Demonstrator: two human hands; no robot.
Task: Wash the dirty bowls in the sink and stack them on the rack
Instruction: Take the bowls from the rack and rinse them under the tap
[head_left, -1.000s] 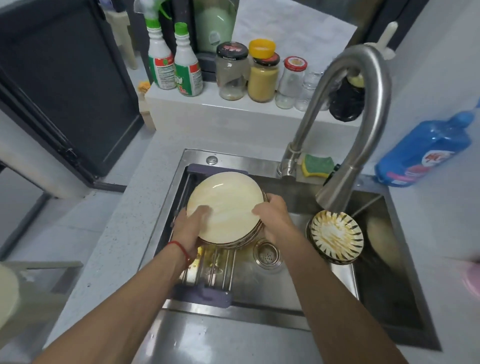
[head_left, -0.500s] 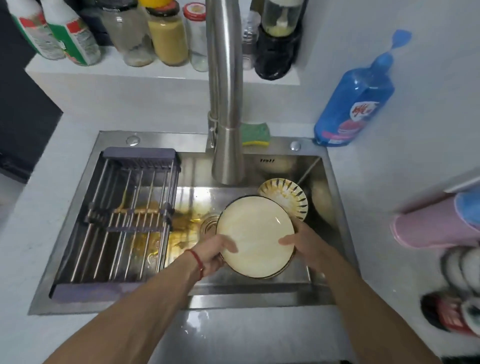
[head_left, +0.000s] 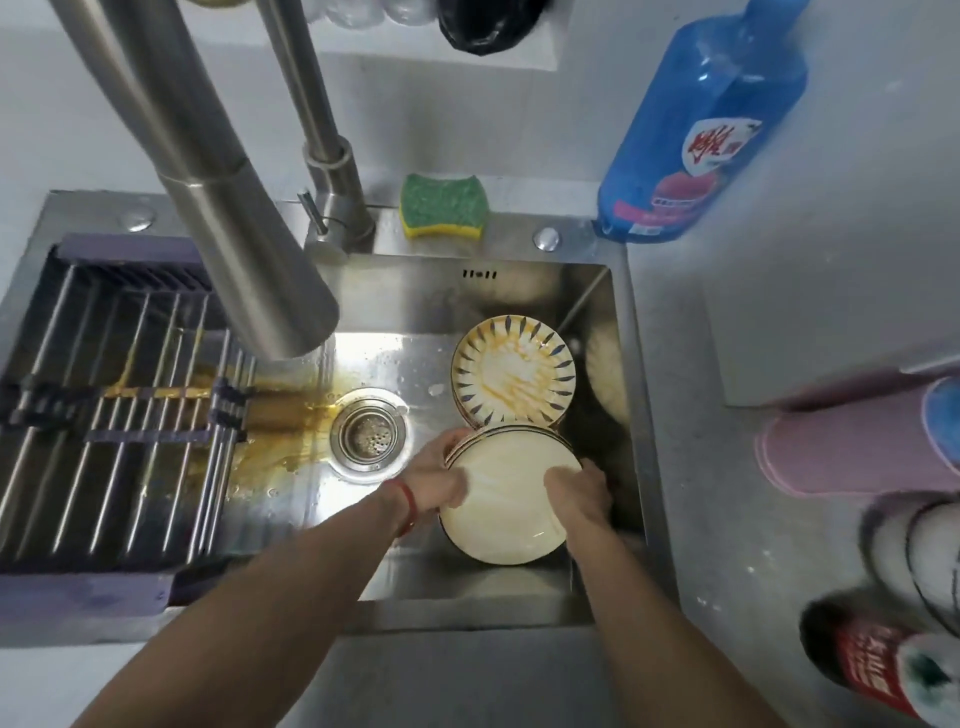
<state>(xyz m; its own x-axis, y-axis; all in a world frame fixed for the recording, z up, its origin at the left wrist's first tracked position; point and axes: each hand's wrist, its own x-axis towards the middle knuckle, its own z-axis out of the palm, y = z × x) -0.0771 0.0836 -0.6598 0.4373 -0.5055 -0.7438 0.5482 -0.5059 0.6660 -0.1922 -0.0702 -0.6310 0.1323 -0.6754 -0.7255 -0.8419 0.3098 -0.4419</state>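
Observation:
A stack of cream bowls (head_left: 506, 512) sits low in the right part of the steel sink (head_left: 618, 364). My left hand (head_left: 434, 480) grips the stack's left rim, and my right hand (head_left: 579, 491) grips its right rim with the thumb over the top bowl. Just behind the stack lies a dirty bowl with a blue leaf pattern (head_left: 511, 369), smeared with orange sauce. The rack (head_left: 119, 415), metal rods in a purple frame, spans the sink's left side and carries nothing.
The faucet spout (head_left: 244, 249) hangs over the sink's middle, above the drain (head_left: 369, 434). Orange sauce stains the sink floor. A green-yellow sponge (head_left: 444, 205) lies on the back rim. A blue detergent bottle (head_left: 701, 130) and pink cups (head_left: 852, 439) stand on the right counter.
Both hands carried the cream bowl stack off the rack, across the sink to the right, and lowered it in front of the patterned bowl. The camera tilted further down.

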